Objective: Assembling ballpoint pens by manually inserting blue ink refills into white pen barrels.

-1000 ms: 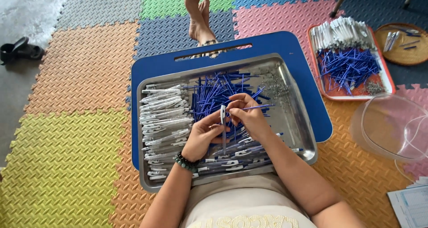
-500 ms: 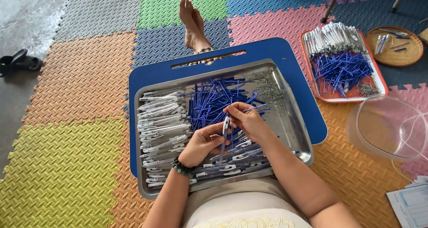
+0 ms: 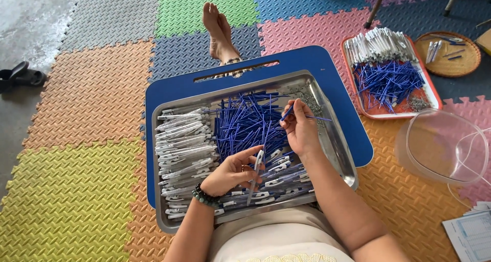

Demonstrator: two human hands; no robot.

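Nearest me, the left hand [image 3: 232, 172] pinches a white pen barrel [image 3: 254, 176] low over the steel tray [image 3: 335, 139], tip pointing down toward the lap. A bit further out, the right hand [image 3: 300, 126] has a blue refill [image 3: 287, 112] nipped between its fingertips above the refill pile [image 3: 245, 126].

My worry: those refills are thin and tangled, so a tug could drag neighbours over the rim, and the tray's near edge hangs over the lap, so a lean might tip it.

Room's tight left, where the white barrels [image 3: 181, 144] are stacked. Right of the blue board [image 3: 169, 90] there's bare mat, then a clear bowl [image 3: 442, 147], with a red tray [image 3: 388, 70] of parts beyond.
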